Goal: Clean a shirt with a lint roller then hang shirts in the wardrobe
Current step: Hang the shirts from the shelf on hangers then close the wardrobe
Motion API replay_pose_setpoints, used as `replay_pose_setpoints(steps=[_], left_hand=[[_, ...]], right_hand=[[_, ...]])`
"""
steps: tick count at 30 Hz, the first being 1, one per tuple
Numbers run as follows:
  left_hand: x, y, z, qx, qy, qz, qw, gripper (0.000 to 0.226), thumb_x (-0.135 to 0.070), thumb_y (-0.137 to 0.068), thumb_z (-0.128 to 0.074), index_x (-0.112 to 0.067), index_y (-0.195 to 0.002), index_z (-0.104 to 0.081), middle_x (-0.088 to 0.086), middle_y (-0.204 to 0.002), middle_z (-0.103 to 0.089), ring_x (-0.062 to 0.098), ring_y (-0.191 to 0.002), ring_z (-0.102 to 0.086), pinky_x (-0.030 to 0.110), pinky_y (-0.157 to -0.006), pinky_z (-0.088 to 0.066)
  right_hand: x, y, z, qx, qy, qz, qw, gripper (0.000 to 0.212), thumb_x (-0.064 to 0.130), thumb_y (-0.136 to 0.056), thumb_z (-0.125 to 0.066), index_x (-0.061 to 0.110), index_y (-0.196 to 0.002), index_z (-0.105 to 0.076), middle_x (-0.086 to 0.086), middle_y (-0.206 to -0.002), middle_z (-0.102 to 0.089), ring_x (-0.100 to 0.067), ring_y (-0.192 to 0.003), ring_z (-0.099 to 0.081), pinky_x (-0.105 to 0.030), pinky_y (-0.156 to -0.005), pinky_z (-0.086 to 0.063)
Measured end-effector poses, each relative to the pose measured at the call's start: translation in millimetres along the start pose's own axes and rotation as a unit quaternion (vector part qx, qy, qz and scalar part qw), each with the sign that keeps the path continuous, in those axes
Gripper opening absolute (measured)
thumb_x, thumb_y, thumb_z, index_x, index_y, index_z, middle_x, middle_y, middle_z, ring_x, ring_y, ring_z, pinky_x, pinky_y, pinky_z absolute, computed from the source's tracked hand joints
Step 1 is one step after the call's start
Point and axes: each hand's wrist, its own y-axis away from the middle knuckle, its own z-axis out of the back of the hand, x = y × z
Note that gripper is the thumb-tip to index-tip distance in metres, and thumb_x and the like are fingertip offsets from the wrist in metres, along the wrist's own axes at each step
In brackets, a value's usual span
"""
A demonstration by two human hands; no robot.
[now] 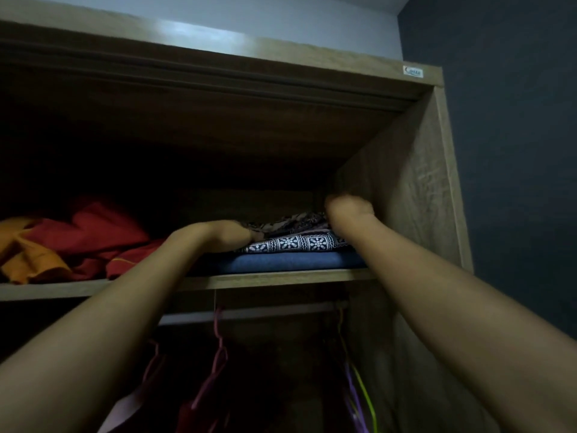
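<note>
Since I want a shirt off the shelf, both hands reach the folded pile: left grip on patterned cloth, right grip clenched, contents unclear.

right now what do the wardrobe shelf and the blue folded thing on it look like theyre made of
Wardrobe shelf: seemingly laminated board with a matte wood-grain print, judging by its thin flat edge and uniform grain. Blue folded item: woven cloth, possibly denim or cotton, matte with soft rounded folds; the dim light leaves that open.

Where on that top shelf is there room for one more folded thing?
Shelf floor looks full: red and orange clothes left, folded stack right, both hands there. Only free room: the tall gap above both piles, under the wardrobe top.
</note>
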Motion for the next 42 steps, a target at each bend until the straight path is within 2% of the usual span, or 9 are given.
replay_pose_setpoints(steps=[3,7,13,19,24,27,32,38,42], left_hand=[[5.4,-1.1,4.3,-0.03,-0.007,0.0,1.0,0.031,-0.037,-0.102,-0.031,-0.018,-0.109,-0.055,-0.002,-0.091,-0.052,0.007,-0.073,-0.047,0.027,-0.084,-0.033],[15.0,-1.6,8.4,-0.013,0.005,-0.003,1.0,0.034,-0.029,-0.102,-0.034,-0.014,-0.12,-0.058,0.002,-0.105,-0.056,0.016,-0.092,-0.054,0.028,-0.086,-0.036],[6.4,4.9,-2.3,-0.049,0.058,-0.056,0.996,0.038,-0.035,-0.1,-0.039,-0.012,-0.125,-0.056,0.007,-0.117,-0.061,0.017,-0.095,-0.055,0.028,-0.084,-0.039],[22.2,8.4,12.6,-0.166,0.137,-0.056,0.975,0.026,-0.021,-0.098,-0.047,-0.009,-0.116,-0.06,0.0,-0.083,-0.058,0.012,-0.072,-0.055,0.024,-0.058,-0.041],[27.4,21.1,17.4,-0.241,0.038,0.055,0.968,0.063,-0.056,-0.09,-0.049,-0.004,-0.124,-0.055,0.018,-0.124,-0.059,0.034,-0.109,-0.058,0.038,-0.092,-0.048],[20.3,32.5,11.1,-0.187,-0.009,0.065,0.98,0.08,-0.071,-0.079,-0.051,-0.003,-0.121,-0.058,0.018,-0.122,-0.06,0.032,-0.108,-0.058,0.038,-0.089,-0.047],[20.7,28.7,5.4,-0.213,0.042,0.005,0.976,0.033,-0.049,-0.082,-0.065,-0.018,-0.074,-0.062,0.007,-0.084,-0.066,0.019,-0.073,-0.059,0.033,-0.069,-0.049],[43.8,19.1,1.0,-0.241,0.156,0.056,0.956,0.038,-0.033,-0.078,-0.075,-0.009,-0.104,-0.06,0.009,-0.101,-0.063,0.023,-0.088,-0.06,0.033,-0.067,-0.047],[21.5,31.3,-3.2,-0.343,-0.061,-0.076,0.934,0.038,-0.029,-0.087,-0.063,-0.014,-0.121,-0.055,0.014,-0.121,-0.052,0.033,-0.112,-0.053,0.043,-0.093,-0.046]], right_hand=[[9.4,10.1,7.3,-0.089,-0.07,0.069,0.991,0.03,0.006,-0.094,-0.051,0.013,-0.121,-0.061,-0.013,-0.122,-0.06,-0.029,-0.109,-0.06,-0.036,-0.084,-0.048],[-1.9,30.9,-0.6,0.073,-0.077,0.148,0.983,0.037,0.028,-0.104,-0.034,0.009,-0.122,-0.061,-0.013,-0.123,-0.059,-0.03,-0.115,-0.054,-0.031,-0.085,-0.039],[-24.9,25.0,-0.5,0.096,0.012,0.084,0.992,0.033,0.009,-0.098,-0.039,0.007,-0.121,-0.061,-0.016,-0.124,-0.06,-0.033,-0.111,-0.057,-0.029,-0.083,-0.041],[-14.8,29.3,7.2,-0.063,-0.121,0.072,0.988,0.034,0.006,-0.092,-0.043,0.014,-0.119,-0.063,-0.017,-0.12,-0.062,-0.035,-0.107,-0.06,-0.043,-0.092,-0.052],[-22.8,63.8,18.9,0.127,-0.035,0.078,0.988,0.055,0.008,-0.089,-0.047,0.026,-0.141,-0.042,-0.009,-0.135,-0.054,-0.029,-0.12,-0.052,-0.032,-0.094,-0.043],[-32.6,67.7,15.0,0.067,-0.032,0.076,0.994,0.06,0.006,-0.088,-0.05,0.035,-0.141,-0.041,-0.008,-0.131,-0.057,-0.03,-0.115,-0.057,-0.034,-0.093,-0.046],[-40.7,63.8,-0.4,-0.074,-0.028,0.081,0.994,0.04,0.005,-0.086,-0.055,0.027,-0.118,-0.063,-0.012,-0.104,-0.067,-0.035,-0.094,-0.065,-0.039,-0.078,-0.054],[-42.4,67.0,-12.2,-0.101,0.028,0.032,0.994,0.03,0.005,-0.092,-0.047,0.014,-0.115,-0.065,-0.017,-0.102,-0.066,-0.038,-0.095,-0.064,-0.039,-0.074,-0.051],[-33.9,66.4,-8.7,-0.111,-0.037,0.08,0.99,0.042,0.015,-0.092,-0.044,0.015,-0.134,-0.05,-0.015,-0.125,-0.058,-0.033,-0.119,-0.052,-0.043,-0.101,-0.04]])
